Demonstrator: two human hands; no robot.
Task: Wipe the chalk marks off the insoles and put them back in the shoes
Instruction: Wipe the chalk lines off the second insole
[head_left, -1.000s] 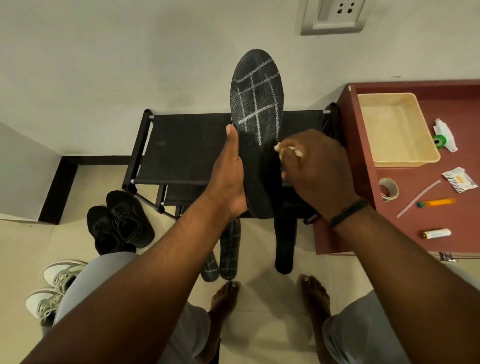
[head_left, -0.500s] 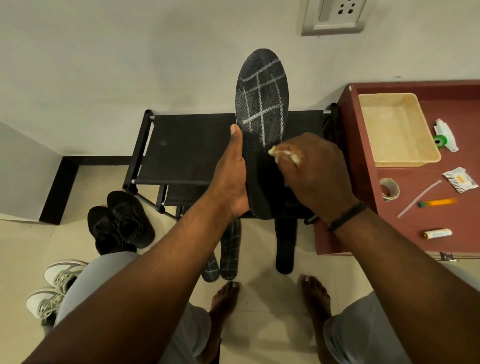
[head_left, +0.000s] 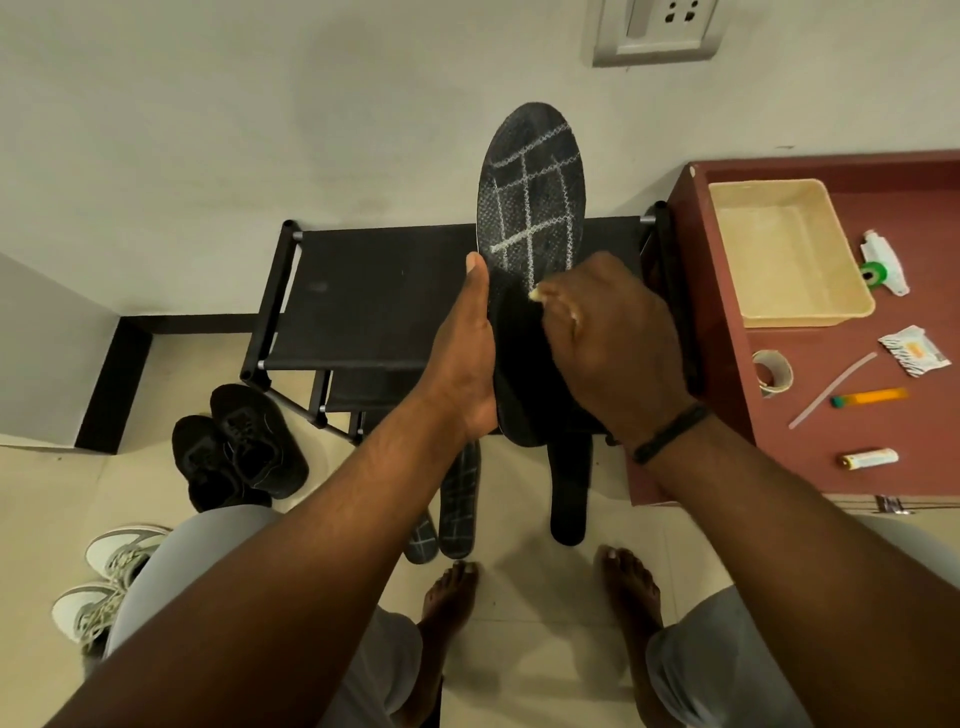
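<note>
My left hand (head_left: 462, 358) holds a black insole (head_left: 530, 208) upright by its heel half. White chalk grid lines cover the insole's upper half; the lower half looks dark and unmarked. My right hand (head_left: 618, 338) pinches a small pale wipe (head_left: 535, 294) against the insole's middle. On the floor two chalk-marked insoles (head_left: 457, 499) lie together, and an unmarked black insole (head_left: 569, 493) lies to their right. A pair of black shoes (head_left: 239, 447) sits on the floor at the left, white sneakers (head_left: 104, 577) nearer to me.
A black fabric shoe rack (head_left: 363, 296) stands against the wall behind the insole. At the right, a maroon table (head_left: 727, 415) carries a beige tray (head_left: 779, 254), a tape roll (head_left: 772, 370), a tube, a packet and pens. My bare feet rest on the tiled floor.
My right hand has slid the wipe leftward and slightly up across the insole's middle. The insole's top has tilted a little to the right.
</note>
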